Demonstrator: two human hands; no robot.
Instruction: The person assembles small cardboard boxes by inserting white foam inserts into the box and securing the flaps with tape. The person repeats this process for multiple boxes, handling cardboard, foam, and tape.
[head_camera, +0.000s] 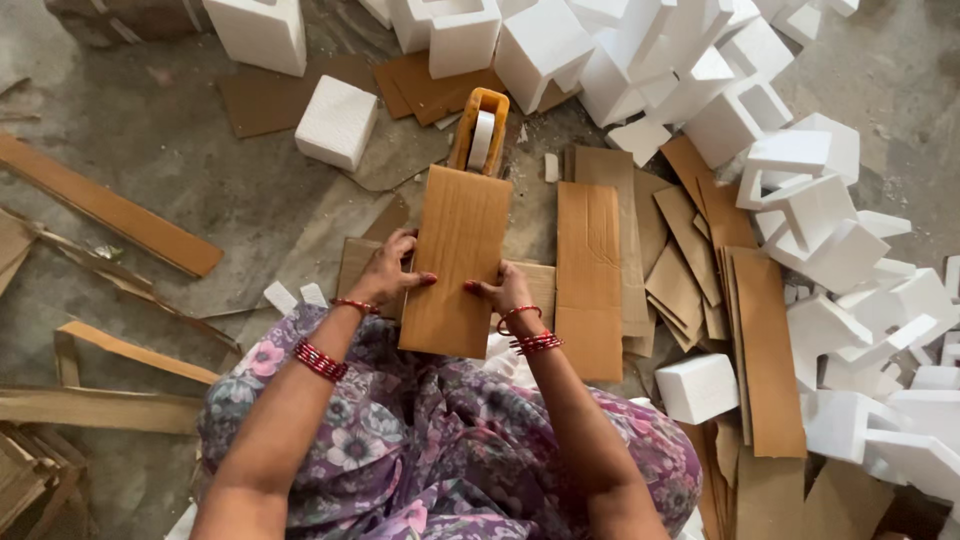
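I hold a long brown cardboard-wrapped block (455, 260) upright over my lap. My left hand (390, 272) grips its left edge and my right hand (503, 292) grips its right edge. Red bangles circle both wrists. Just beyond the block's far end lies an orange tape dispenser (480, 130) with a white tape roll. Flat cardboard sheets (588, 275) lie right of the block on the floor.
White foam blocks (790, 200) are heaped at the top and right. One foam cube (336, 122) lies at upper left, another foam cube (698, 387) by my right knee. Cardboard strips (105, 205) and wooden scraps (95, 405) litter the left floor.
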